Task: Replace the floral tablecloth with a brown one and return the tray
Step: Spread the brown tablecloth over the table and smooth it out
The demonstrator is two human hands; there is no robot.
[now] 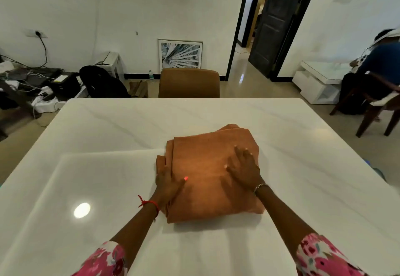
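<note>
The folded brown tablecloth (pixel 203 152) lies in a thick square bundle at the lower middle of the frame, on the white marble-look table (pixel 108 124), close to the person's edge.

The right hand (pixel 244 167) rests flat on top of it with fingers spread, a grip apart and pressing rather than pinching, probably to keep the stack from sliding. The left hand (pixel 166 180) lies along the bundle's left edge with fingers straight and thumb out across the top. It also holds nothing and looks placed to find the loose fold.

No floral cloth or tray is in view, so the old cover seems to be off already and unfolding the brown one looks like the next step. A brown chair (pixel 189 83) stands at the table's far side, upper middle.
</note>
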